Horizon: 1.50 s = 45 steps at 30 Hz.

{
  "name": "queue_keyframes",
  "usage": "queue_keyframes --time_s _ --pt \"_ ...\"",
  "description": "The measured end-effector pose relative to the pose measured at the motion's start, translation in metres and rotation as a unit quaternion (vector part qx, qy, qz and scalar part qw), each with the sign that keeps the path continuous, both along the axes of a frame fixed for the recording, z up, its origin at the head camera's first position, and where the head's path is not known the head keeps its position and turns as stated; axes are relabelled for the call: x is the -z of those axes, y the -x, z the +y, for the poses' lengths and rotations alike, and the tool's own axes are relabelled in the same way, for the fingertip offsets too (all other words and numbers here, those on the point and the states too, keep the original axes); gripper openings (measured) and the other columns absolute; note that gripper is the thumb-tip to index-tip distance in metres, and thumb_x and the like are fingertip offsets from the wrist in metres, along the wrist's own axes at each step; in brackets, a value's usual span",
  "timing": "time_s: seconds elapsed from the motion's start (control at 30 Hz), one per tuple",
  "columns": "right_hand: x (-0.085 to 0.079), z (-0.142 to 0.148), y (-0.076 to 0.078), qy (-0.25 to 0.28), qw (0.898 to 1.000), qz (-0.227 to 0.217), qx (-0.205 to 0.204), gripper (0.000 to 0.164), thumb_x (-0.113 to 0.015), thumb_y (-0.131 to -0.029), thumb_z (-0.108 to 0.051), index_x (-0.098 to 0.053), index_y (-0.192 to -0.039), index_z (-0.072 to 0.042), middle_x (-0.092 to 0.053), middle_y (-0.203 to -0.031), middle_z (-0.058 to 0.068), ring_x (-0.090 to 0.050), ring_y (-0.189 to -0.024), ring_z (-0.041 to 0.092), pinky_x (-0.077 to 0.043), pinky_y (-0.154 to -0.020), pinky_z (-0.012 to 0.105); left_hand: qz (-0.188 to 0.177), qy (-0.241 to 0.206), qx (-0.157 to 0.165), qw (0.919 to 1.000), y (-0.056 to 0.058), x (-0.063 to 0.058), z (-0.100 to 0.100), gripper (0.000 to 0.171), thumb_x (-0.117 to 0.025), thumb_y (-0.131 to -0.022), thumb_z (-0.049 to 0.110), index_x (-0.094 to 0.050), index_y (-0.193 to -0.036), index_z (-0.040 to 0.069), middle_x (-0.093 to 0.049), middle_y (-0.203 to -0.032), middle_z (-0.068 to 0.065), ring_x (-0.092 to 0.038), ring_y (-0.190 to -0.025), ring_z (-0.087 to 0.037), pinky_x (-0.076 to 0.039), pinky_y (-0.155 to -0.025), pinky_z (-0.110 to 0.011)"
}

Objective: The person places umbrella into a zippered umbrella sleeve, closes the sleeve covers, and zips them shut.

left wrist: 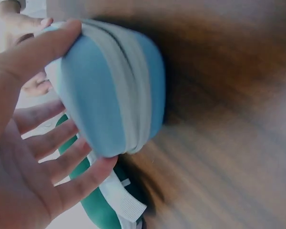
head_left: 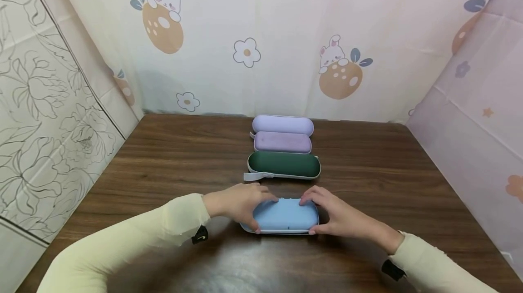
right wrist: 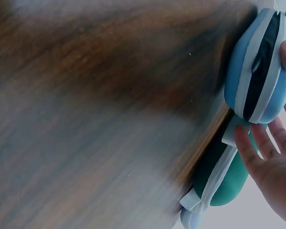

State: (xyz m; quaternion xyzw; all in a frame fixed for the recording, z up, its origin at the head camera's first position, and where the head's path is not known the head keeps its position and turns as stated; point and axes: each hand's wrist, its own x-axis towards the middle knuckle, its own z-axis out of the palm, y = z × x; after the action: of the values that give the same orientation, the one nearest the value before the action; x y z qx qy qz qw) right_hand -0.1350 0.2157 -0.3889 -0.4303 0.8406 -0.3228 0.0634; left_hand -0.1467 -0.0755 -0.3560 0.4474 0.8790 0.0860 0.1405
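A light blue zippered case (head_left: 286, 215) with pale zip bands lies flat on the wooden table, long side across. My left hand (head_left: 241, 202) grips its left end, thumb on the front edge and fingers at the back. At the other end my right hand (head_left: 337, 213) holds it the same way. Seen from the left wrist, the zip bands of the blue case (left wrist: 93, 95) lie close together. In the right wrist view a dark strip shows between the bands, with a small zip pull (right wrist: 256, 64). The palms face the case's ends.
Behind the blue case lies a dark green case (head_left: 283, 164) with a pale strap at its left. Farther back are a purple case (head_left: 282, 142) and a lavender case (head_left: 283, 125), in one column. A patterned curtain (head_left: 286, 57) hangs behind the table (head_left: 184, 156).
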Motion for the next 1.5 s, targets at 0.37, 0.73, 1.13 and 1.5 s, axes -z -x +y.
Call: queue_keyframes --time_s 0.37,0.73,1.13,1.5 --pt "0.003 -0.005 -0.004 -0.036 0.998 0.039 0.018 0.064 -0.086 -0.07 -0.027 -0.054 -0.124 -0.014 -0.045 -0.12 -0.006 -0.047 -0.108 0.013 -0.046 -0.089 0.033 0.098 -0.055 0.022 0.9934 -0.014 0.014 -0.006 0.078 -0.084 -0.068 0.043 -0.055 -0.133 0.011 -0.057 -0.119 -0.004 -0.051 -0.106 -0.02 -0.046 -0.088 -0.031" --pt "-0.001 -0.004 -0.007 -0.058 0.997 0.041 0.027 0.065 -0.086 -0.07 -0.026 -0.054 -0.126 -0.013 -0.045 -0.119 -0.006 -0.047 -0.107 0.013 -0.046 -0.088 0.034 -0.159 -0.132 0.016 0.9783 0.038 0.016 -0.002 0.036 -0.054 -0.098 0.013 -0.054 -0.132 0.001 -0.058 -0.127 -0.009 -0.052 -0.115 -0.014 -0.04 -0.096 -0.024" --pt "-0.008 -0.008 -0.007 -0.114 0.991 0.062 -0.023 0.066 -0.079 -0.079 -0.026 -0.05 -0.138 -0.031 -0.042 -0.124 0.0 -0.04 -0.108 0.014 -0.047 -0.08 0.031 -0.227 -0.111 0.094 0.9629 0.071 0.033 0.032 0.027 -0.055 -0.094 -0.002 -0.066 -0.119 0.001 -0.067 -0.113 -0.006 -0.057 -0.097 -0.002 -0.045 -0.082 -0.017" --pt "-0.014 -0.024 -0.008 -0.112 0.987 0.117 -0.02 0.047 -0.069 -0.084 -0.048 -0.064 -0.122 -0.02 -0.053 -0.127 0.0 -0.049 -0.115 0.015 -0.045 -0.091 0.042 -0.138 -0.07 0.087 0.9842 0.071 0.033 0.037 0.018 -0.054 -0.097 0.005 -0.071 -0.104 0.007 -0.069 -0.1 0.001 -0.059 -0.089 -0.001 -0.044 -0.08 -0.015"
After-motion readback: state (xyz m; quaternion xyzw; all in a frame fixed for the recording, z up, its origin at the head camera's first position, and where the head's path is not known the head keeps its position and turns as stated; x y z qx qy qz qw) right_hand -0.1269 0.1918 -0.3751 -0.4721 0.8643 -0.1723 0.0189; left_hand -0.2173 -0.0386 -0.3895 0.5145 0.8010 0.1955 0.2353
